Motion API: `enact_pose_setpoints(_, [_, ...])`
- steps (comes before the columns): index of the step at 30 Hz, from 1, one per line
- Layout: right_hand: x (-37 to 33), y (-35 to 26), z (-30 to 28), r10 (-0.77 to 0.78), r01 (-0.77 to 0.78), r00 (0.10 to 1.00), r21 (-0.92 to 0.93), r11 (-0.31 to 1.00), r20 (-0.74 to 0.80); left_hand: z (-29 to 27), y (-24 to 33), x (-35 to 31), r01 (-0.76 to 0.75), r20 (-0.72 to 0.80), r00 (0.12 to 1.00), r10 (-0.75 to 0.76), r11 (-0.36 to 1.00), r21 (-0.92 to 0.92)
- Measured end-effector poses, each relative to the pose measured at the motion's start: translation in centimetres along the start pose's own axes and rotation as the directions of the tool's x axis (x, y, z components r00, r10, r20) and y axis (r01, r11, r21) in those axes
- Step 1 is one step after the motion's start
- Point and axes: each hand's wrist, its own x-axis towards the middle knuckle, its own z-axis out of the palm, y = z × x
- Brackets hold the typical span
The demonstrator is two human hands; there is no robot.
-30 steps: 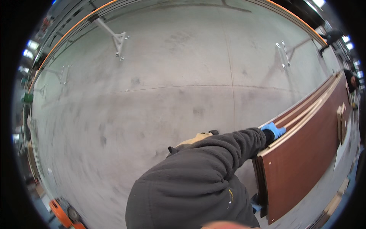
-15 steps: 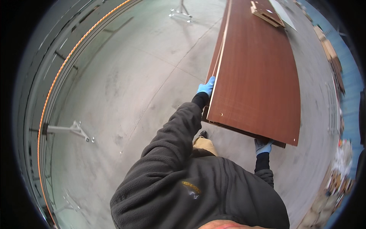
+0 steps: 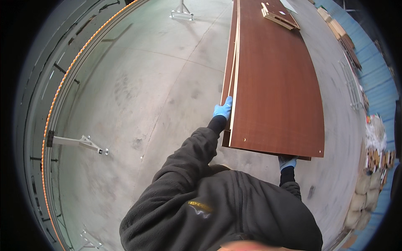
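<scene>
A stack of long reddish-brown boards (image 3: pixel 278 88) reaches away from me toward the top of the view. My left hand (image 3: pixel 223 108), in a blue glove, grips the boards' left edge near the close end, its fingers partly hidden between or behind the panels. At the near edge, my right hand (image 3: pixel 287 162) holds the boards from below; its blue glove shows only in part. On top of the far part lie several short brown wooden pieces (image 3: pixel 281 17).
White metal stands (image 3: pixel 81 143) stand at left, beside rails and an orange rope (image 3: pixel 63 81). Another stand (image 3: pixel 182 14) is at the far middle. Along the right lie wood scraps (image 3: pixel 374 161), clear plastic wrap (image 3: pixel 375 133) and pale sacks (image 3: pixel 363 195) by a blue wall.
The boards sit slightly further left in view and look straighter, with both hands still on them. The surrounding floor and stands have shifted too, as my viewpoint moved.
</scene>
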Motion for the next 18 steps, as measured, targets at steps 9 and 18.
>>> enact_pose_setpoints(9, [-1.0,-0.1,-0.8,0.036,-0.037,0.999,-0.033,0.999,-0.039,0.7,-2.5,3.1,-0.071,0.139,0.986,0.093,0.986,-0.151])
enact_pose_setpoints(18, [0.2,0.1,-1.9,0.039,-0.050,0.998,0.214,0.976,0.053,-0.5,-8.2,3.0,0.142,0.213,0.976,-0.048,0.880,-0.452])
